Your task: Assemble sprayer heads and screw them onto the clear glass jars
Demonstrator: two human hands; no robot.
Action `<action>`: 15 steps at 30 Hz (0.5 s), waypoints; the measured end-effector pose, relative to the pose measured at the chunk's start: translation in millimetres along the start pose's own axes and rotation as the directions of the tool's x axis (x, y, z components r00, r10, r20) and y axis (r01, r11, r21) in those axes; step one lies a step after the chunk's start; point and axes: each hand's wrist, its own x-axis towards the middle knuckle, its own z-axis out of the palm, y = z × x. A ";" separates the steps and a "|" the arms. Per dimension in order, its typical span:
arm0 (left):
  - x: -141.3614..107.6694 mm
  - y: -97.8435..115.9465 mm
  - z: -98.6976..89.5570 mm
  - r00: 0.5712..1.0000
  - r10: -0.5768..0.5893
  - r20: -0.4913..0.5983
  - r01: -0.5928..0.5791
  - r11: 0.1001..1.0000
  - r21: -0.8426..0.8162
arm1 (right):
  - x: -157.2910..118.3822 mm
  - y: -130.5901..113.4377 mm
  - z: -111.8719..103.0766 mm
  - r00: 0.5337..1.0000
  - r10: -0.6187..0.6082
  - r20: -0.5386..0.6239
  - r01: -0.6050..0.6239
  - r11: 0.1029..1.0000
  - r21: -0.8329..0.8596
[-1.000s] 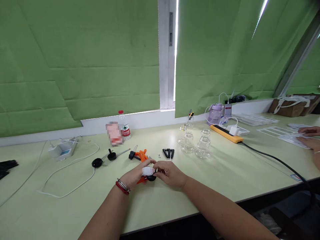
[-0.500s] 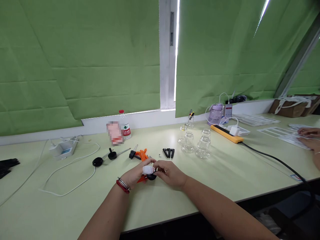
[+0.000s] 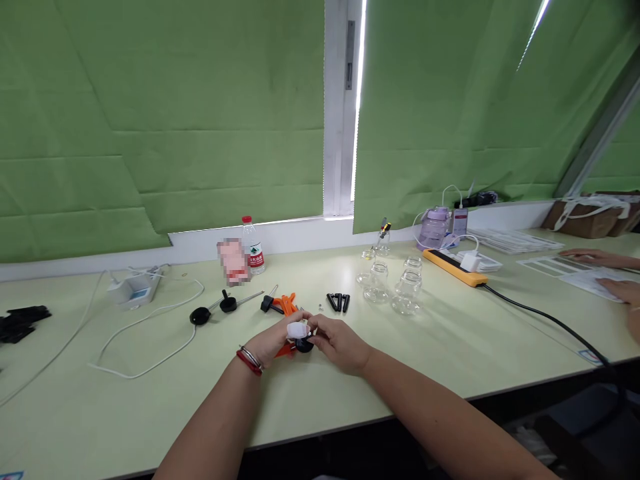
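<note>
My left hand (image 3: pixel 274 339), with a bracelet and red band at the wrist, is closed around an orange and black part (image 3: pixel 303 344) low over the table. A white wrapping (image 3: pixel 298 331) covers its thumb or a finger. My right hand (image 3: pixel 341 341) meets it from the right, thumb and fingers pinched at the part's edge; what they pinch is too small to name. Just beyond lie orange pieces (image 3: pixel 286 303) and a black-capped part (image 3: pixel 267 304). Several short black handles (image 3: pixel 339 302) lie behind my right hand, beside tiny metal pieces (image 3: pixel 321 307).
Clear glass jars (image 3: pixel 376 287) stand right of centre, before a yellow power strip (image 3: pixel 455 267) and purple bottle (image 3: pixel 434 229). Round black parts (image 3: pixel 200 316) with rods, a white cable and a water bottle (image 3: pixel 253 248) are at left. Another person's hands (image 3: pixel 617 288) rest on papers at far right.
The view has shifted slightly, moving the scene a little to the right. My hands stay together at the orange and black part. One of the other person's hands has moved left over the papers.
</note>
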 end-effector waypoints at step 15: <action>5.7 -5.6 -3.7 1.000 -0.005 -0.018 0.004 0.999 -0.045 | 0.1 4.6 2.9 1.000 0.022 -0.005 -0.022 1.000 0.008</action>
